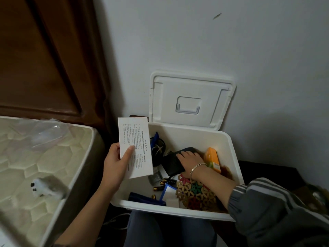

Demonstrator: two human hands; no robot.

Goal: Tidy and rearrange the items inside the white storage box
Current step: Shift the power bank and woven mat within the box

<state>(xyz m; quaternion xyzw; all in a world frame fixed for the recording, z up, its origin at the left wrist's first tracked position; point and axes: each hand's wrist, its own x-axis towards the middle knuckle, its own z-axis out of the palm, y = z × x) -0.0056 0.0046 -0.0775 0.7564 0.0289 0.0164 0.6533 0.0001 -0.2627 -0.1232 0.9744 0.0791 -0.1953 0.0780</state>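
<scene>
The white storage box stands open in front of me, its lid leaning back against the wall. My left hand holds a white printed leaflet upright over the box's left rim, thumb pressed on its front. My right hand reaches into the box and lies on a black pouch, fingers curled over its top. Beside that hand stands an orange box. Under my wrist lies a colourful flower-pattern mat. Several batteries and a blue-edged card rest on the box floor.
A mattress with a clear plastic bag and a small grey-white plush lies at the left. A dark wooden headboard rises behind it. The white wall is right behind the box. My knees sit below the box's front edge.
</scene>
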